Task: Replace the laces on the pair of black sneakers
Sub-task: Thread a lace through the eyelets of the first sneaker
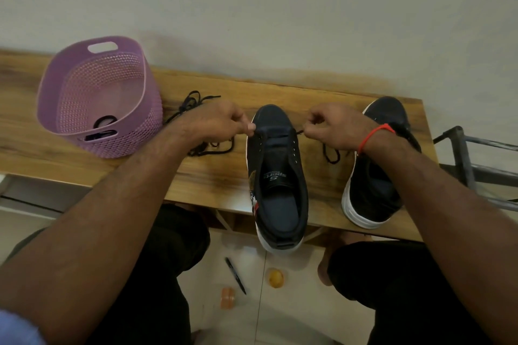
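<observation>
I take the centre sneaker [277, 176] as my landmark: it sits on the wooden worktop [213, 176] with its toe toward the wall and its heel hanging past the near edge. My left hand [218, 120] is closed in a pinch on one end of the black lace [330, 154] just left of the toe-end eyelets, and my right hand [336, 126] is pinched shut on the other end just right of them. The lace appears to cross only the lowest eyelet pair; the eyelets toward the heel are bare.

The second sneaker [375, 171] lies to the right of the landmark, tilted, partly under my right forearm. A loose tangle of laces [193, 103] lies left of it, beyond my left wrist, and farther left stands the purple basket [98, 98] with something dark inside.

As I judge it, the first risk is uneven ends: if one hand pulls harder, the lace slides through and one side comes up short. The slack on the right loops on the worktop near the second sneaker and could snag under it. The overhanging heel worries me too; a firm tug toward me could tip the sneaker to the floor, where a pen [235, 276] already lies. I could also confuse the laces on the left with the one in hand.
</observation>
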Available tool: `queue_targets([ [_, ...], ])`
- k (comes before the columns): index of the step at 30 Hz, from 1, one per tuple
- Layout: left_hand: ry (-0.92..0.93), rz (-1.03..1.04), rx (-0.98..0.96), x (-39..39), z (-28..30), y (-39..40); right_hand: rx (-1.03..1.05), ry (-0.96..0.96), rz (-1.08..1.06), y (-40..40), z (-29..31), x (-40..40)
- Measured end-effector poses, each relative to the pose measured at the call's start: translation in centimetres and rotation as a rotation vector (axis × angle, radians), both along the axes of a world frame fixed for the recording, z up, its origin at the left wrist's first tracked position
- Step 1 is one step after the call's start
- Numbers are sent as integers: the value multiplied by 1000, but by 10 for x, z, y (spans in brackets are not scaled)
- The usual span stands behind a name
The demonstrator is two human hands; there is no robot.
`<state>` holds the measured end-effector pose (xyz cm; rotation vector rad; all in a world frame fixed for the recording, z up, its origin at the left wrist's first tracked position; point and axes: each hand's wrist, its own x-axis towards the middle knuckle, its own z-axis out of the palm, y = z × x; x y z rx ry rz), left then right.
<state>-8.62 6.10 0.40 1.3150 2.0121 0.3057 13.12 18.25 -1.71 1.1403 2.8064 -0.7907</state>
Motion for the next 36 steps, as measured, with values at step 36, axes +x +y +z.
queue_targets([
  [36,-816,209,601,21,92,-4,-641,821,-325,-15,117,1],
])
